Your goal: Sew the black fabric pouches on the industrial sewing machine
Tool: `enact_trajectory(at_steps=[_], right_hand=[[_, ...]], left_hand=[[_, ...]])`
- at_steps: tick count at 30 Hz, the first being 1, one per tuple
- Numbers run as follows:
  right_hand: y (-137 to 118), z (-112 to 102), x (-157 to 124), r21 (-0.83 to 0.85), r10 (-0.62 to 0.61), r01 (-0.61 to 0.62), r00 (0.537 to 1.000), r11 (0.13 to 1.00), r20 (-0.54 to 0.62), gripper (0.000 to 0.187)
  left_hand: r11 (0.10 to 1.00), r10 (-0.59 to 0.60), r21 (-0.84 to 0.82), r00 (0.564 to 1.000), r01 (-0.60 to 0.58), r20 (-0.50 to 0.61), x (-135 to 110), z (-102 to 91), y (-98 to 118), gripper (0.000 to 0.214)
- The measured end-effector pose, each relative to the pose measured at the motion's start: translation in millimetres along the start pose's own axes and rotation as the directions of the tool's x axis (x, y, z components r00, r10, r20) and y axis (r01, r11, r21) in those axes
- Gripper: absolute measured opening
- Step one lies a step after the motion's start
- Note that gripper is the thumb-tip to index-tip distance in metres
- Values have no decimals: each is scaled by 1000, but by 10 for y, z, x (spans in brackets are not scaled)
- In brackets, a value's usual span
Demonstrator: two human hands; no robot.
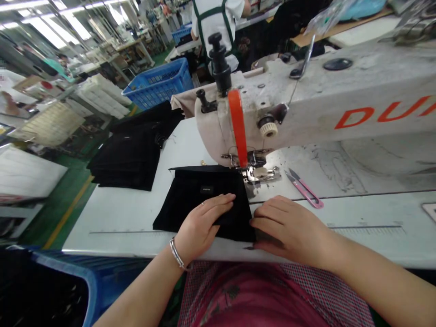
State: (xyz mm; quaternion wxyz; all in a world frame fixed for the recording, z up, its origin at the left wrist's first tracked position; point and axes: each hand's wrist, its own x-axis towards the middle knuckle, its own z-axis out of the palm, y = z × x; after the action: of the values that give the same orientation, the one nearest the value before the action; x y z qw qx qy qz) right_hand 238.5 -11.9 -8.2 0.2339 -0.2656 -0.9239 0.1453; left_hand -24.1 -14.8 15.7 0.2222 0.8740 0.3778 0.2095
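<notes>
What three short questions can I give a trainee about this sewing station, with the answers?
1. True or false: the left hand and the right hand both rest on the black cloth piece.
2. Which thing lies to the right of the presser foot?
A) pink-handled thread snips
B) a spool of thread
C) a pincushion
3. Fill in the colour: the plastic crate beyond the stack of black cloth is ____.

Key: 1. True; 2. A; 3. blue
</notes>
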Motion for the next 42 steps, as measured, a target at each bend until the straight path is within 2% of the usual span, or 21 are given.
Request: enact_trajectory(at_steps=[5,7,9,10,13,14,17,21,26,32,34,37,39,40,42], right_hand=[[-36,-10,6,35,-12,11,999,999,36,25],[-38,0,9,21,12,-12,1000,1000,-15,23],[-28,20,10,-30,32,-34,997,999,-70,30],[-20,31,11,-52,35,-40,996,998,-78,37],[7,59,12,-53,40,-43,998,998,-40,46],[16,65,13,-39,40,-42,999,998,-34,46],[34,75,19,0,43,-43,999,999,-23,45],[25,70,35,12,59,-59,998,998,-8,44],[-3,52,44,-17,120,-119,993,993,9,45],[25,69,69,-52,142,-142,990,989,5,48],[29,51,67,-28,132,-132,991,991,-5,46],[8,-5,45,49,128,-126,991,991,-45,28],[-12,-46,29,85,122,-116,990,990,-66,13],[-20,-62,23,94,115,-108,991,990,-66,8],[-28,-83,16,106,96,-91,994,990,-47,6]], left_hand=[[963,129,223,984,-153,120,45,30,18,59],[931,146,310,975,-193,166,61,57,53,53],[912,146,357,973,-203,180,77,67,100,41],[914,140,356,975,-194,172,88,63,124,37],[950,133,265,982,-165,135,153,27,170,63],[958,121,248,987,-145,110,188,20,170,64],[939,91,329,995,-97,34,309,50,118,37],[904,116,415,993,-101,-12,419,159,2,32],[905,128,413,991,-102,-38,461,209,-105,31],[913,114,395,993,-101,-9,509,159,-214,34],[928,94,359,995,-100,36,454,123,-183,40],[948,177,252,980,-195,93,304,103,-69,63],[950,231,194,969,-245,90,203,118,14,54],[959,225,163,972,-233,66,163,128,49,43],[989,138,55,990,-136,-18,110,143,93,31]])
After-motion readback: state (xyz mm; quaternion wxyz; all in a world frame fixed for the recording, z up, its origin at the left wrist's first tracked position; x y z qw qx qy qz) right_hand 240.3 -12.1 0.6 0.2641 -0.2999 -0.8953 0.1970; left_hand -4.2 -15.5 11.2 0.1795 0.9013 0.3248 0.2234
